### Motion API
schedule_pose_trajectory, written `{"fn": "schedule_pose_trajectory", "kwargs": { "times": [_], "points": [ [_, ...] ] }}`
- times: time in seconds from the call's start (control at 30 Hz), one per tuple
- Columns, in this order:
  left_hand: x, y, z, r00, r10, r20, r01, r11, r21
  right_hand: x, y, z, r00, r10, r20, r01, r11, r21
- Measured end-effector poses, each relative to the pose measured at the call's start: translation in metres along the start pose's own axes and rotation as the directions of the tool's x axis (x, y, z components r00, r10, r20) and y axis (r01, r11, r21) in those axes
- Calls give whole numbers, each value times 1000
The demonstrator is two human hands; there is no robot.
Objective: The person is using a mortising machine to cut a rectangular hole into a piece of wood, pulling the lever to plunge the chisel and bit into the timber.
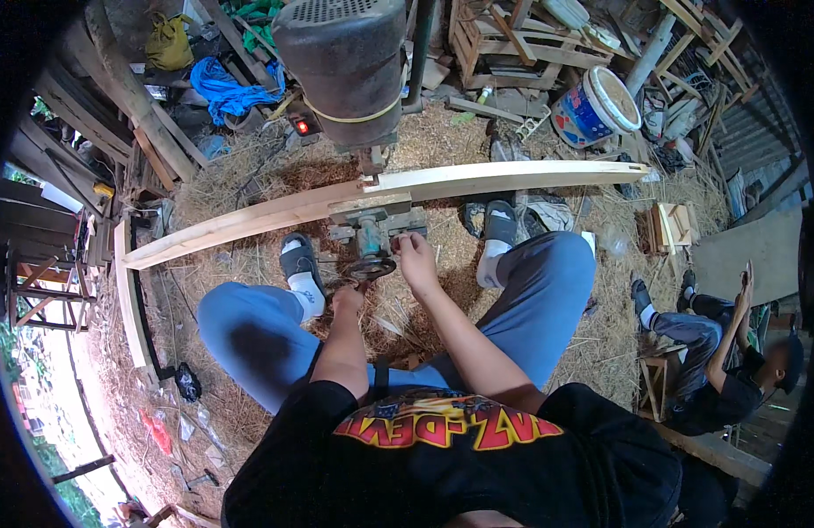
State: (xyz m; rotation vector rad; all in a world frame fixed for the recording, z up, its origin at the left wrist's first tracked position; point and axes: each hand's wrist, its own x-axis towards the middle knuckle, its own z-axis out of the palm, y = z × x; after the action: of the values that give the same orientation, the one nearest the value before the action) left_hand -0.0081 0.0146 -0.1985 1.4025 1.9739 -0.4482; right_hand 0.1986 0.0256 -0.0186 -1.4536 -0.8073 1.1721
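A long pale wooden beam lies across in front of me, held at its middle in a metal vise beneath a large dark motor with a bit at its lower end. Below the vise sits a dark round handwheel. My left hand is closed at the wheel's lower left edge, apparently on its handle. Beside the wheel's upper right, my right hand has its fingers curled together next to the vise; what they hold, if anything, is hidden.
Straw and wood shavings cover the ground. A paint bucket stands far right near piled wooden frames. Another plank stands by the beam's left end. At the right sits another person. A red light glows left of the motor.
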Motion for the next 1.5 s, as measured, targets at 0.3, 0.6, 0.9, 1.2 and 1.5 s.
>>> {"fn": "schedule_pose_trajectory", "kwargs": {
  "times": [0.3, 0.6, 0.9, 1.2, 1.5],
  "points": [
    [12, -14, 3, 992, 128, 25, -128, 992, 11, 4, 8, 4, 1000, -8, 7, 9, 997, -76],
    [7, -16, 10, 994, 97, -55, -100, 994, -38, -2, -2, 4, 1000, 23, 4, -23, 995, -93],
    [20, -21, 12, 995, 103, -10, -103, 992, -70, -5, -9, 6, 999, 2, 32, 0, 997, -72],
    [15, -19, 15, 993, 115, 29, -108, 977, -186, -4, -13, -1, 999, 38, 10, -36, 988, -148],
    [3, -14, -130, 967, 237, -95, -236, 972, 22, 6, -51, -15, 997, 78, 10, -78, 991, 113]
  ]
}}
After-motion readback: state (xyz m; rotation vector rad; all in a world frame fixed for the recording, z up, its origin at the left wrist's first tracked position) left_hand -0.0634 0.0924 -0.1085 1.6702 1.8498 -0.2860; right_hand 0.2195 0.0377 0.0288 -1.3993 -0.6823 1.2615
